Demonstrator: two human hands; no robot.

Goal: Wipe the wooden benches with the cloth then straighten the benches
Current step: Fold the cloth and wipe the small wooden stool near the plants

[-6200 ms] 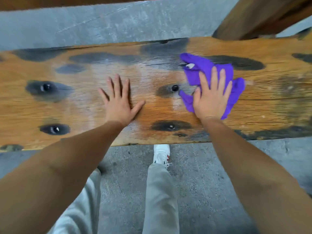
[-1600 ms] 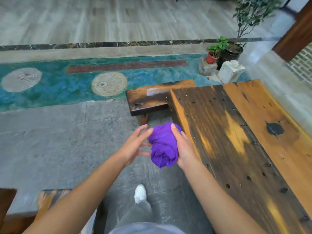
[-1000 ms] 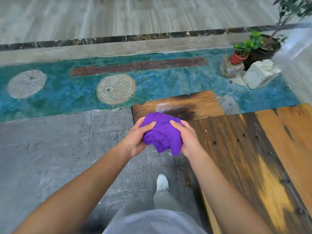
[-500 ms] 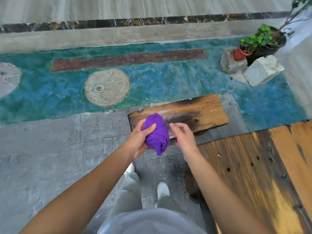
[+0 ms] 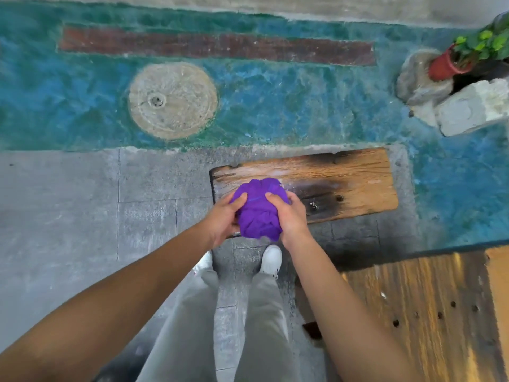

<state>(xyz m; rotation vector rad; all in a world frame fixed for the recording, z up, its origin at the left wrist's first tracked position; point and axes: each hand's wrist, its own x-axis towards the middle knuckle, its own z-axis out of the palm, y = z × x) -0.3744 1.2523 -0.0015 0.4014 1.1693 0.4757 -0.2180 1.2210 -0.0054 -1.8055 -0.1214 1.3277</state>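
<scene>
You are now standing over the small bench (image 5: 344, 183), having left the large table (image 5: 429, 307). Both your left hand (image 5: 223, 219) and right hand (image 5: 289, 216) are clutching the bunched cloth (image 5: 259, 213) above its near end; wiping here is not yet begun.

A grey stone-paved floor (image 5: 68, 216) carries a short wooden bench (image 5: 344, 183), its orange plank scorched dark along the far edge and round two bolt heads near the middle. Just beyond the bench, the paving gives way to a blue-green painted strip (image 5: 275, 106) set with a round stone disc (image 5: 173, 100) and a long reddish-brown slab (image 5: 214, 46). At the strip's right end, a white stone block (image 5: 473, 106) and a rounded grey rock (image 5: 418, 78) lie close together beside a red plant pot (image 5: 443, 66). A larger plank table (image 5: 429, 312), streaked dark and drilled with holes, stands on the paving at lower right. White shoes (image 5: 271, 259) rest on the slabs just short of the bench.
</scene>
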